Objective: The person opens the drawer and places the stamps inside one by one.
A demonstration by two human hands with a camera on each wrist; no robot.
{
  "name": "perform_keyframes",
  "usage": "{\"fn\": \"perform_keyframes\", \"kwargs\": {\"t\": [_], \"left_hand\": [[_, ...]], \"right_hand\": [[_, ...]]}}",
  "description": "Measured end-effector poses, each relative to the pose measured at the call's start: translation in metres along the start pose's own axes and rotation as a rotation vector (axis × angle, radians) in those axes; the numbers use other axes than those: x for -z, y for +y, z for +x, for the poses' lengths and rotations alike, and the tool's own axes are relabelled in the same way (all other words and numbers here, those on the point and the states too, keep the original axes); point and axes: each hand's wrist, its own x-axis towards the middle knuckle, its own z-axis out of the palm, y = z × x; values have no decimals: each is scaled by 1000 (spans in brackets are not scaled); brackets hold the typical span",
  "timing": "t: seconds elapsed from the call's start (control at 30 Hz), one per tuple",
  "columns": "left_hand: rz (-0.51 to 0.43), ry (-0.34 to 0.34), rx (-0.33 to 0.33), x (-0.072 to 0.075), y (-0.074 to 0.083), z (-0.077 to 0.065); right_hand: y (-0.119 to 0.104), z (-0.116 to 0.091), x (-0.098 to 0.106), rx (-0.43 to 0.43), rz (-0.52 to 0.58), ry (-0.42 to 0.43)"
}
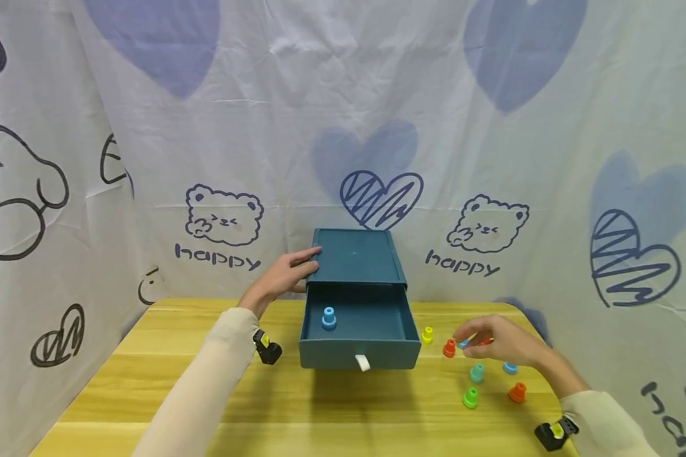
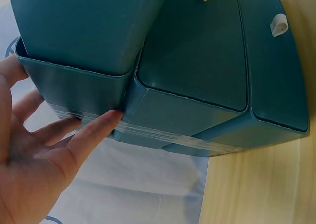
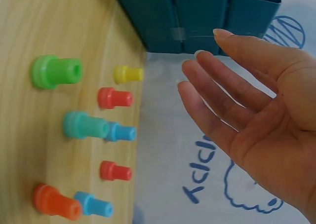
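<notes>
A dark teal drawer cabinet [image 1: 354, 254] stands at the back of the table, its top drawer [image 1: 343, 355] pulled out. Inside the drawer, on the left, one light blue stepped peg [image 1: 328, 319] stands upright. My left hand [image 1: 282, 279] rests on the cabinet's left side with extended fingers; in the left wrist view its fingertips [image 2: 114, 114] touch the side wall. My right hand [image 1: 500, 339] hovers over loose pegs right of the cabinet. In the right wrist view, the right palm [image 3: 271, 120] holds nothing and the fingers are loosely extended.
Around the right hand stand yellow [image 1: 427, 335], red [image 1: 449, 348], teal [image 1: 477, 372], green [image 1: 470, 398], orange [image 1: 517, 392] and blue [image 1: 510, 367] pegs on the wooden table [image 1: 251, 406]. Lower drawers [image 2: 192, 46] are pushed in. A printed cloth [image 1: 331, 95] hangs behind.
</notes>
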Motion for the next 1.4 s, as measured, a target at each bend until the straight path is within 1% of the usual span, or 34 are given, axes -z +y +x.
{"fn": "perform_keyframes", "kwargs": {"t": [0.13,0.27,0.47,0.63,0.8,1.07,1.2,1.4], "left_hand": [[-9,5,-8,-1,3,0],[-20,-4,-17,-1,5,1],[-27,-8,-12,-2,3,-1],[-24,-11,-15,-3,2,-1],[-19,-7,-14,-3,5,-1],[-43,-9,-13,-3,5,-1],[-41,-4,-13,-2,4,-2],[-14,14,-6,-3,2,-2]], "right_hand": [[9,-5,-5,-4,56,-28],[17,-10,-12,-21,125,-61],[25,-13,-23,-36,157,-89],[30,-14,-30,-67,189,-113],[37,-15,-35,-80,201,-123],[43,-20,-42,-62,193,-123],[48,-22,-46,-89,211,-125],[52,-24,-49,-75,201,-128]]}}
